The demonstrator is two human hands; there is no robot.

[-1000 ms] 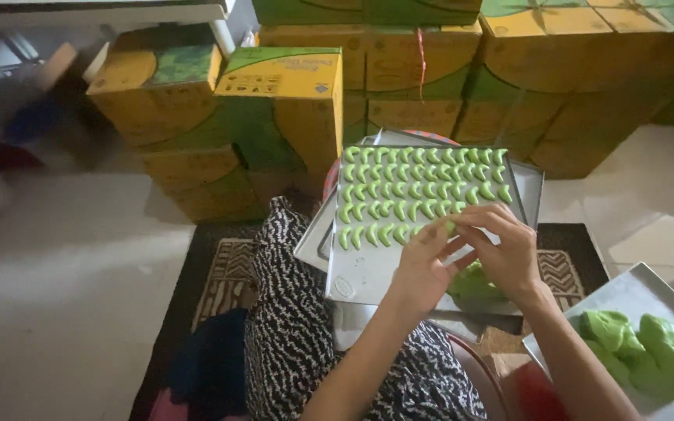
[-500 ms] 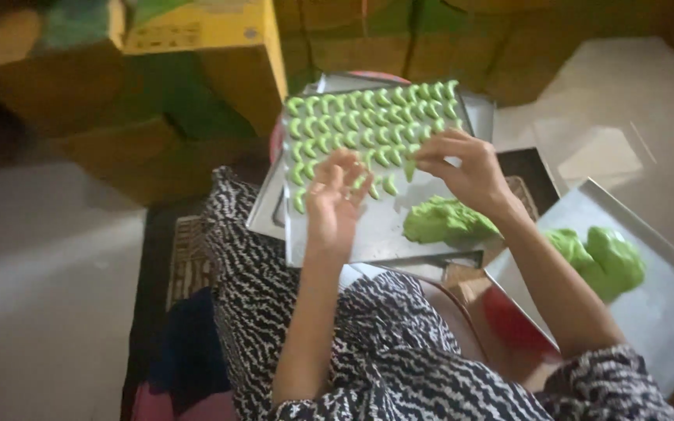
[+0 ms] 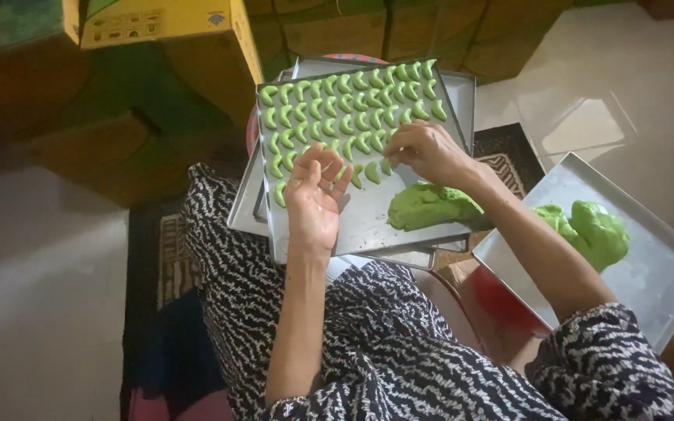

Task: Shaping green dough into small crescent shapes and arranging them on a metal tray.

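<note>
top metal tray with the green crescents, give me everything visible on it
The top tray is a shallow rectangular sheet of dull silvery metal with a low raised rim, lying flat and slightly skewed on at least one similar tray. Rows of small green dough crescents fill its far part; the near part is mostly bare, apart from a green dough lump near the right edge. The left hand hovers palm-up above it; the right hand reaches the nearest crescents.
</note>
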